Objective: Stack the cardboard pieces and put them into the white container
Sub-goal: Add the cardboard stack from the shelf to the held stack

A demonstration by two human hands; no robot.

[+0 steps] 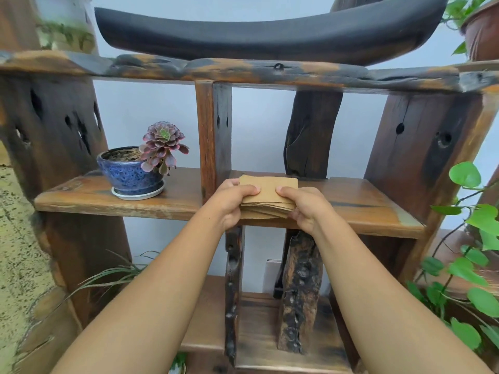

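A stack of several brown cardboard pieces [267, 194] is held at the front edge of the middle wooden shelf [364, 206]. My left hand [229, 203] grips the stack's left side, thumb on top. My right hand [305, 205] grips its right side, thumb also on top. The lower sheets fan out slightly at the near edge. No white container is in view.
A blue glazed pot [129, 171] with a purple succulent [163, 147] stands on the shelf to the left, beyond a wooden upright [209, 136]. A dark curved wooden piece [270, 31] rests on the top shelf. Green vine leaves [469, 265] hang at the right; lower shelf below.
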